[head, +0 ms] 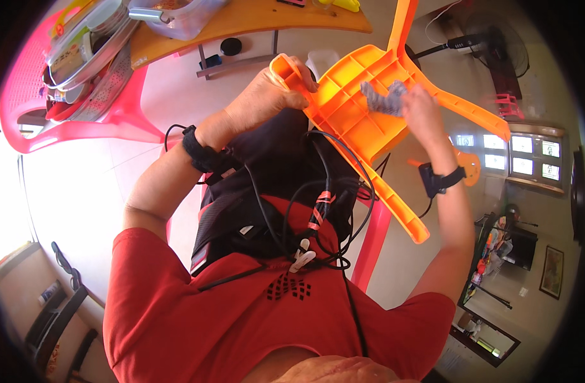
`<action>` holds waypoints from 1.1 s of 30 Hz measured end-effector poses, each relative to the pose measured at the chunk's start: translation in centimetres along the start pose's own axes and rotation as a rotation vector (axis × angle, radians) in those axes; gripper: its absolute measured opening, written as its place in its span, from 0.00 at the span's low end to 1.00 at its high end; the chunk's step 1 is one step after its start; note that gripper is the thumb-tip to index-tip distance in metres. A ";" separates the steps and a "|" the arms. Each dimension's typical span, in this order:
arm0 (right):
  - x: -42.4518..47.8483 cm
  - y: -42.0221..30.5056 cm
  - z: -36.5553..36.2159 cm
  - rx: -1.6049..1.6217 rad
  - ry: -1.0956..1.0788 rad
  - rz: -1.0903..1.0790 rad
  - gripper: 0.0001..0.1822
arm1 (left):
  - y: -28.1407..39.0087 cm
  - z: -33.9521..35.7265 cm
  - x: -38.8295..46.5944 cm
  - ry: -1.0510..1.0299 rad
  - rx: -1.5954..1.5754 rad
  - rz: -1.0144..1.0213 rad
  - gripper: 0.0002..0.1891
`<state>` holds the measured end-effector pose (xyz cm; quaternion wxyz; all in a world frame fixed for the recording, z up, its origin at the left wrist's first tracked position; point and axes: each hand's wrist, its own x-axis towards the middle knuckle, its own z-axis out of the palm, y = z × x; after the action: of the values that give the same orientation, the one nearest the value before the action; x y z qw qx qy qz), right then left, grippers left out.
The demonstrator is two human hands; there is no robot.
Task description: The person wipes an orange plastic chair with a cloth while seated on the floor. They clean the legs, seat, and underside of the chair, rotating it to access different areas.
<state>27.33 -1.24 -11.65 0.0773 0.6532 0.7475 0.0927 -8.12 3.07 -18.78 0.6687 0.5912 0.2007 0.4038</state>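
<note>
An orange plastic stool or small chair (342, 103) is held up before me, its ribbed underside facing me and its legs spread outward. My left hand (268, 93) grips one leg near its end, at the upper left. Against the ribs, a grey cloth (384, 99) is bunched under the fingers of my right hand (420, 112), which looks slightly blurred. Both wrists wear black straps with small devices. Black cables (331, 186) hang over my lap, close to the lowest leg.
A pink plastic chair (82, 136) at the left bears a stack of basins and colanders (89, 62). Behind stands a wooden table (254, 19) with a clear plastic container (182, 19) on it. A fan (500, 50) is at the upper right.
</note>
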 end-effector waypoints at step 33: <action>-2.0 0.4 -2.5 0.422 -0.687 0.073 0.18 | 0.2 0.8 -0.3 -0.004 -0.057 -0.050 0.10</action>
<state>27.36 -3.29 -9.13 0.1837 0.6737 0.6571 -0.2838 -7.73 2.32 -18.43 0.6956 0.5674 0.2024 0.3914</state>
